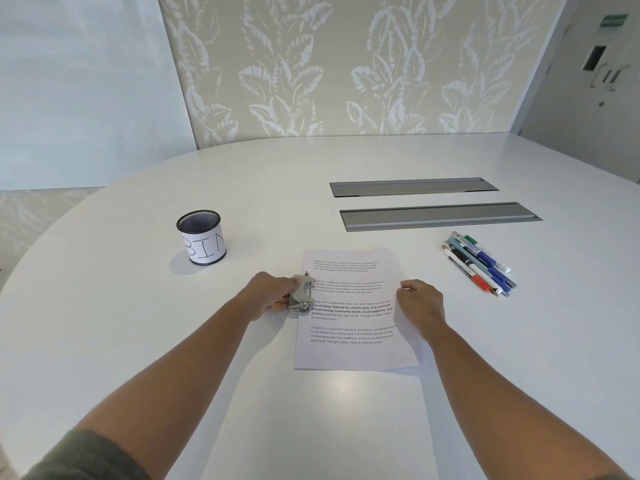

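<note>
Sitting on the left edge of a printed sheet [349, 351], about halfway up it: a small grey metal hole punch [302, 296]. The left grip [268, 294] is curled round the punch's outer side, with the fingertips hidden behind the metal. Whether the paper's edge lies inside the punch's slot cannot be made out. The right grip [420, 303] is at the sheet's right edge, fingers curled in, knuckles up. Cannot tell whether it pinches the paper or only rests there. The sheet lies flat near the middle of the desk [138, 341], with four blocks of text, one partly bold.

Desk: white, rounded, glossy. A black mesh cup [202, 239] with a paper label reading "BIN" stands beyond and left of the sheet, well apart. A bundle of pens and markers [478, 263] lies to the right. Two grey hatch lids [414, 187] are set flush in the top, further back.

Behind: leaf-patterned wallpaper [346, 64], a pale panel at left, and a door [588, 64] at far right, cut off by the frame. A dark sleeve [86, 455] shows on the left upper arm.
</note>
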The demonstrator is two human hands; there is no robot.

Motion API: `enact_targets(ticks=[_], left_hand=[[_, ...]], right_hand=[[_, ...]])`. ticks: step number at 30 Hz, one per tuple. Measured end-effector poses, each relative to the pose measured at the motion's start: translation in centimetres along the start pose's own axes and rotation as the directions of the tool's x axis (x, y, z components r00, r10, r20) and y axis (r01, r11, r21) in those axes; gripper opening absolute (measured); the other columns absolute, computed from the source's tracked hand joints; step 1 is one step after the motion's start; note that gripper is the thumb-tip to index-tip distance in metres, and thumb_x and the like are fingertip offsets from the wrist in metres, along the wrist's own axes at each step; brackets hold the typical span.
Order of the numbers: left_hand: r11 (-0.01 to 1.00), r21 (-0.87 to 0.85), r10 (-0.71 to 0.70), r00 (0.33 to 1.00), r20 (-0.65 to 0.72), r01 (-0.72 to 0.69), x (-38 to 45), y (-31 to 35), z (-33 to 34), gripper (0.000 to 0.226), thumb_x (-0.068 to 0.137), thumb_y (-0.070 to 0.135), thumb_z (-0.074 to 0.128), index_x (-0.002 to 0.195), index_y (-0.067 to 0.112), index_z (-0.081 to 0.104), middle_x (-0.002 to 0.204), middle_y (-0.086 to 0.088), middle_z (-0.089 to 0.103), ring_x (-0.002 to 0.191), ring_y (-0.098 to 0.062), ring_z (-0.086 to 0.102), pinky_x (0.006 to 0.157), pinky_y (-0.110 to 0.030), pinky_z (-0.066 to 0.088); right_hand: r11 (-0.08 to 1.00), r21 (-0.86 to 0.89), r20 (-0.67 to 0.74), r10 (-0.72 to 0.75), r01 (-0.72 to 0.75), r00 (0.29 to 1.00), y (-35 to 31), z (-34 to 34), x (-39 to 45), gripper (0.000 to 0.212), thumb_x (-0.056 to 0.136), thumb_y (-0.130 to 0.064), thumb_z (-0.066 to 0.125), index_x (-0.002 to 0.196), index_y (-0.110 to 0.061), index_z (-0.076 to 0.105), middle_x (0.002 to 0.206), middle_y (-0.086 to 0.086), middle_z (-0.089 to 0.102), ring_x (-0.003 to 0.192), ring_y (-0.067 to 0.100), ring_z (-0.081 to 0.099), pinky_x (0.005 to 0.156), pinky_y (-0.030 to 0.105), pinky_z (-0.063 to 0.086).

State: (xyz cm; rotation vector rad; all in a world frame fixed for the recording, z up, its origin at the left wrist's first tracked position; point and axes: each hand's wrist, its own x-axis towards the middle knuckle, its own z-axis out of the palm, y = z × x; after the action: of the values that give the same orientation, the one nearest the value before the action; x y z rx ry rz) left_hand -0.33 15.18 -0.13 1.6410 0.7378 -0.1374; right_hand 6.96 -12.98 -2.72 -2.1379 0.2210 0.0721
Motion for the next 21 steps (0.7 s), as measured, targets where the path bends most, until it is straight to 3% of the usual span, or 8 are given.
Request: enact_targets(ticks=[5, 13, 17, 21], left_hand=[[1.0, -0.004, -0.002, 1.0, 0.013, 0.003, -0.1, 0.1, 0.0, 0.027, 0.086, 0.015, 0.071, 0.105, -0.004, 0.07, 0.09, -0.015, 0.078, 0.075, -0.022, 0.077, 0.066, -0.027, 0.061], [1.0, -0.004, -0.015, 1.0, 0.017, 0.015, -0.6, 0.5, 0.0, 0.023, 0.087, 0.012, 0.068, 0.104, -0.003, 0.07, 0.09, -0.016, 0.078, 0.073, -0.022, 0.077, 0.062, -0.026, 0.061], [1.0, 0.025, -0.014, 1.0, -0.017, 0.014, -0.1, 0.3, 0.0, 0.033, 0.08, 0.02, 0.071, 0.105, -0.002, 0.071, 0.096, -0.017, 0.078, 0.085, -0.024, 0.077, 0.081, -0.032, 0.062], [0.999, 0.042, -0.005, 0.999, -0.04, 0.007, 0.1, 0.3, 0.2, 0.045, 0.071, 0.028, 0.073, 0.107, 0.0, 0.072, 0.099, -0.014, 0.077, 0.081, -0.021, 0.072, 0.083, -0.03, 0.06]], right_hand=[[0.996, -0.085, -0.036, 0.012, -0.015, 0.999, -0.4, 0.5, -0.2, 0.037, 0.088, -0.029, 0.056, 0.121, -0.02, 0.069, 0.122, -0.003, 0.068, 0.107, 0.021, 0.063, 0.087, 0.029, 0.049], [0.98, -0.2, -0.07, -0.007, -0.007, 0.997, -0.5, 1.0, -0.2, 0.037, 0.089, -0.039, 0.053, 0.113, -0.018, 0.07, 0.112, 0.001, 0.069, 0.099, 0.025, 0.064, 0.083, 0.032, 0.052], [0.935, -0.353, -0.156, -0.068, 0.009, 0.985, -1.1, 1.5, -0.6, 0.052, 0.092, -0.048, 0.051, 0.128, -0.013, 0.062, 0.127, 0.008, 0.054, 0.121, 0.028, 0.052, 0.094, 0.041, 0.047], [0.859, -0.484, -0.098, -0.241, 0.165, 0.966, -0.8, 2.3, -0.9, 0.053, 0.091, -0.05, 0.05, 0.131, -0.015, 0.059, 0.133, 0.005, 0.049, 0.126, 0.025, 0.041, 0.1, 0.044, 0.04]])
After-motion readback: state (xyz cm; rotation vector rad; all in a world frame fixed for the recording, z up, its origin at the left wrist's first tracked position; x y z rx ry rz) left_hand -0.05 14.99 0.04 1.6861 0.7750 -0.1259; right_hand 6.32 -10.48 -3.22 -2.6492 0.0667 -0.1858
